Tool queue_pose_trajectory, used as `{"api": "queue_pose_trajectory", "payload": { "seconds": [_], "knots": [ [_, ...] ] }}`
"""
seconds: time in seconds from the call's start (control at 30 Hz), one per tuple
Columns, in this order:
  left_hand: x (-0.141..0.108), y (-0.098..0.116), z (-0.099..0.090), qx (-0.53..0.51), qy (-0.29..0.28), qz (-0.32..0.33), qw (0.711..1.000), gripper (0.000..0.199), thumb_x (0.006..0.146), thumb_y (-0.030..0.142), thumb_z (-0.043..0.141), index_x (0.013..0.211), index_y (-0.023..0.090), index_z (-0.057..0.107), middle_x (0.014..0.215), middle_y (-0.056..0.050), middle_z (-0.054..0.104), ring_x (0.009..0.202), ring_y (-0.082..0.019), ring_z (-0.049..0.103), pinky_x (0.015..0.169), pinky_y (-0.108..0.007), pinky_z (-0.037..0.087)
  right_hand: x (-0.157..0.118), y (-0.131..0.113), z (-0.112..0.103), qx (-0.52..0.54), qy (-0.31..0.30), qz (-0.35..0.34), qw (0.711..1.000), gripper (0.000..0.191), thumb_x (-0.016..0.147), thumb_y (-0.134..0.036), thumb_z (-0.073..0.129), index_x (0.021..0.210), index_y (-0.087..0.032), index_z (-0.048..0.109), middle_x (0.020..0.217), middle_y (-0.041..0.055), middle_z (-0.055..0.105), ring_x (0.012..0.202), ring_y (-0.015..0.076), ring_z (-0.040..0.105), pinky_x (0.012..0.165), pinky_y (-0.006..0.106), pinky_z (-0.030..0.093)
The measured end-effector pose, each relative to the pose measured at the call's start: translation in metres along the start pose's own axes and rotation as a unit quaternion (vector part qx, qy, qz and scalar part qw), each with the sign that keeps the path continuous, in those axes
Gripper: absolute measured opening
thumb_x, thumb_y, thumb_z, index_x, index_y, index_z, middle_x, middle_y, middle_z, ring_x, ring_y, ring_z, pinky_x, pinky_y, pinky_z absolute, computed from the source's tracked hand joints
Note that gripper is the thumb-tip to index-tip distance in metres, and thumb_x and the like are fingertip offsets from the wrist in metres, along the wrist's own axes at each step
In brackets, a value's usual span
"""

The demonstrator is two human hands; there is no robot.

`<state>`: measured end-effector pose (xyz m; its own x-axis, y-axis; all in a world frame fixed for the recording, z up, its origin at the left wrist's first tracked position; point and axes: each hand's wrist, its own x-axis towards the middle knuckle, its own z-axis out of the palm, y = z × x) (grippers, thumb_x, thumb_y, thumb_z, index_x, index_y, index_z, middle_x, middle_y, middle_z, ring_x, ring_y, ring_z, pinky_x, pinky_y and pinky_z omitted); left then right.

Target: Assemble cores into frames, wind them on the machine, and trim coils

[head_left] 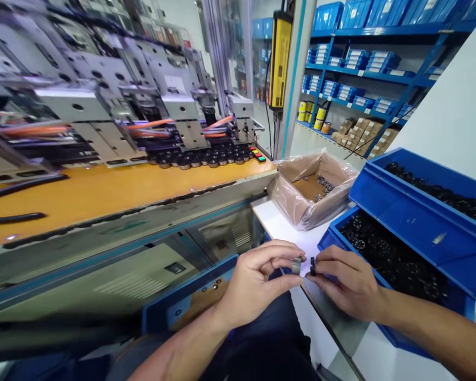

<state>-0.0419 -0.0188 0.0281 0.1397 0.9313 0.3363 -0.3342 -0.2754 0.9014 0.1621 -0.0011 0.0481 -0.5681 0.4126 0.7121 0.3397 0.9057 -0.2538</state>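
Note:
Near the middle front, my left hand [257,280] pinches a small grey metal ring [297,265] between thumb and fingers. Facing it, my right hand [345,278] grips a small black plastic part [312,265] by its fingertips. A narrow gap separates the two pieces. The exact shape of the black part is hard to make out, since fingers cover some of it. Just beyond my right hand, a lower blue bin [333,238] holds many similar black parts [388,254].
An upper blue bin [412,211] of black parts rests over the lower one. A plastic-lined cardboard box [289,203] with metal pieces stands behind my hands. To the left is a machine bench [154,185] with rows of black round parts [206,157]. Another blue bin [145,317] sits below.

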Motion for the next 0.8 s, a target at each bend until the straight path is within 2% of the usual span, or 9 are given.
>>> {"api": "queue_pose_trajectory", "payload": {
  "seconds": [0.1,0.2,0.4,0.53,0.63,0.8],
  "knots": [
    [0.001,-0.003,0.003,-0.012,0.001,-0.025,1.000,0.036,0.063,0.004,0.084,0.094,0.020,0.079,0.100,-0.007,0.077,0.090,-0.017,0.074,0.081,-0.020,0.060,0.000,-0.001,0.001,-0.003,0.004,-0.004,1.000,0.005,0.088,-0.012,0.065,0.092,-0.013,0.063,0.077,0.0071,0.067,0.071,0.0146,0.066,0.060,0.024,0.055],
    [0.003,-0.006,0.005,-0.026,0.002,-0.053,0.998,0.034,0.064,0.004,0.083,0.094,0.019,0.079,0.101,-0.007,0.079,0.085,-0.014,0.074,0.077,-0.016,0.059,0.000,0.000,0.002,-0.003,0.004,-0.007,1.000,0.002,0.090,-0.013,0.063,0.092,-0.013,0.063,0.077,0.0074,0.067,0.071,0.0144,0.066,0.060,0.024,0.054],
    [0.003,-0.010,0.013,-0.064,-0.007,-0.107,0.992,0.033,0.066,0.006,0.083,0.097,0.018,0.078,0.090,-0.005,0.080,0.078,-0.013,0.075,0.077,-0.017,0.059,0.002,0.002,0.005,-0.009,0.022,-0.004,1.000,0.005,0.091,-0.012,0.059,0.090,-0.014,0.063,0.077,0.0061,0.067,0.073,0.0132,0.066,0.062,0.022,0.054],
    [0.003,-0.013,0.017,-0.067,0.014,-0.094,0.993,0.037,0.062,0.003,0.085,0.095,0.017,0.078,0.087,-0.005,0.081,0.076,-0.014,0.075,0.076,-0.018,0.060,0.004,0.001,0.004,0.003,0.030,-0.015,0.999,0.008,0.090,-0.009,0.058,0.094,-0.014,0.063,0.078,0.0054,0.067,0.072,0.0126,0.065,0.065,0.021,0.055],
    [0.004,-0.015,0.018,-0.094,0.014,-0.070,0.993,0.040,0.062,0.002,0.084,0.097,0.020,0.077,0.093,-0.004,0.081,0.079,-0.014,0.075,0.077,-0.019,0.060,0.003,0.002,0.000,-0.006,0.038,-0.012,0.999,0.014,0.089,-0.009,0.059,0.101,-0.014,0.062,0.084,0.0061,0.067,0.076,0.0135,0.065,0.067,0.022,0.056],
    [0.004,-0.018,0.015,-0.104,0.003,-0.080,0.991,0.041,0.060,0.001,0.085,0.095,0.022,0.078,0.090,-0.001,0.081,0.077,-0.011,0.075,0.076,-0.015,0.059,0.000,0.008,-0.005,-0.033,0.012,-0.031,0.999,0.023,0.088,-0.006,0.060,0.109,-0.014,0.063,0.098,0.0103,0.061,0.081,0.0130,0.063,0.069,0.024,0.057]
  ]
}}
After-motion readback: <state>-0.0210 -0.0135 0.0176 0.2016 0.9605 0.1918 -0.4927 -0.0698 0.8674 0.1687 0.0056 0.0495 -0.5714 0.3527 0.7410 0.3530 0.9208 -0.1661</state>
